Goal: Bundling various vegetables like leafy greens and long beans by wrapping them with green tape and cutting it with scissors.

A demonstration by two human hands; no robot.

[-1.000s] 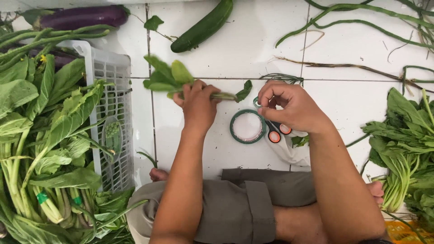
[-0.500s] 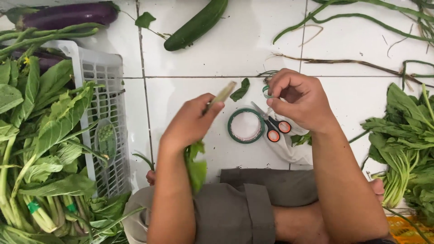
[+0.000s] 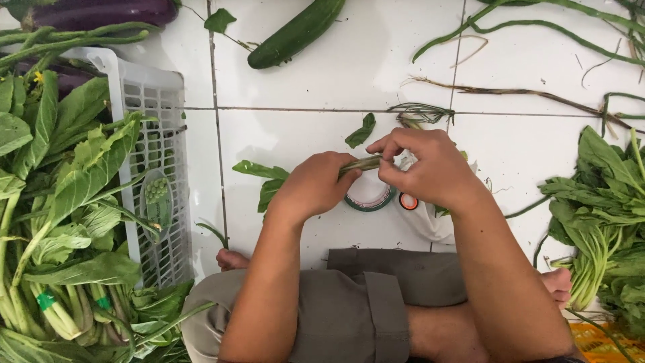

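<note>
My left hand (image 3: 314,185) grips a small bunch of leafy greens (image 3: 269,180) by the stems, with the leaves pointing left over the white tiled floor (image 3: 309,94). My right hand (image 3: 426,168) pinches the pale stem ends (image 3: 366,163) of the same bunch from the right. Directly beneath both hands lies a green roll of tape (image 3: 368,196). The orange handle of a pair of scissors (image 3: 408,201) shows under my right hand.
A white plastic basket (image 3: 153,144) full of leafy greens (image 3: 60,202) stands at the left. A cucumber (image 3: 295,32) and an eggplant (image 3: 101,12) lie at the top, long beans (image 3: 537,27) at the top right. A heap of greens (image 3: 605,215) lies right. A loose leaf (image 3: 361,131) lies near the hands.
My left hand has turned the bunch from hanging down to lying level with leaves to the left. My right hand has moved off the scissors and onto the stem ends.
</note>
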